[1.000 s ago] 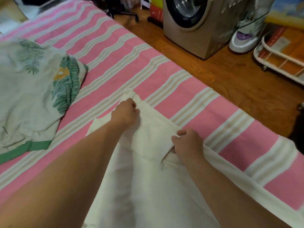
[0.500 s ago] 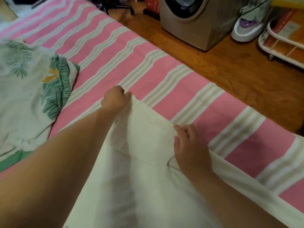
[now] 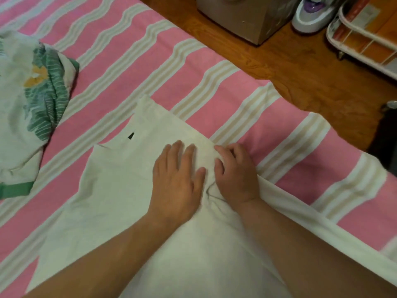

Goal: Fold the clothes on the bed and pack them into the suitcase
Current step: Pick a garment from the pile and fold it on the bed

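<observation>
A cream garment (image 3: 120,190) lies spread on the bed (image 3: 193,82), filling the lower middle of the frame, with a small dark tag near its upper edge. The left hand (image 3: 178,179) rests flat on it at the centre, fingers straight and slightly spread, pressing the cloth. Just to its right the right hand (image 3: 236,175) has its fingers curled, bunching a wrinkle of the cloth at the garment's right edge. A leaf-print garment (image 3: 32,100) lies crumpled at the upper left, apart from the cream one. Beyond the bed, along the top of the frame, the wooden floor (image 3: 311,67) holds a metal appliance (image 3: 247,20), a white and purple iron (image 3: 311,16) and a white wire rack (image 3: 365,37).
</observation>
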### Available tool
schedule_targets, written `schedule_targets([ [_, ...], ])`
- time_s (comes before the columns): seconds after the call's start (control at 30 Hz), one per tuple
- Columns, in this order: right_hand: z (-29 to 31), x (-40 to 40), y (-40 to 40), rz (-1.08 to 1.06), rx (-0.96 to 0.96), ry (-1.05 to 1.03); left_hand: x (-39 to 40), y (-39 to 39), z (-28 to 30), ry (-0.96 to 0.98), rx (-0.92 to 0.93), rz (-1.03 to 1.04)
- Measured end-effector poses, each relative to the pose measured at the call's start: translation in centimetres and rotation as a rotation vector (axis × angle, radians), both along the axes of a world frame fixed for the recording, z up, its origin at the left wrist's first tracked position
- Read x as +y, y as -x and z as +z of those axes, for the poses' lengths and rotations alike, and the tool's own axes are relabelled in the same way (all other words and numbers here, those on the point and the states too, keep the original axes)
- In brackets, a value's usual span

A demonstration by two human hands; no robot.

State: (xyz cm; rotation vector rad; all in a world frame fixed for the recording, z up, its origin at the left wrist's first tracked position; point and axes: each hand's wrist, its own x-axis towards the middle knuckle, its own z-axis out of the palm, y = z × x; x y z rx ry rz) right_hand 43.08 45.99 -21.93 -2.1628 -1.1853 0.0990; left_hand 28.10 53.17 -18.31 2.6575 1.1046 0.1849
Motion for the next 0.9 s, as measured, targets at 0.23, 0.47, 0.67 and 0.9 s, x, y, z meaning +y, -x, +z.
schedule_targets([
  [0.23,5.9,-16.5,3.6,0.268,-0.082,0.150,0.2,-0.1,-2.7,0.242,0.424,-0.052],
  [0.47,5.1,-38.3,4.0,0.096,-0.211,0.563,-2.5,2.1,3.2,-0.234,0.035,-0.676],
  [0.67,6.5,-39.2,2.9,0.017,-0.178,0.553,-1.8,2.6,3.8,-0.385,0.168,-0.937],
  [0.9,7.9,-39.3,2.4,0.104,-0.042,0.578,-2.0,3.1,5.0,-0.355,0.229,-0.977],
])
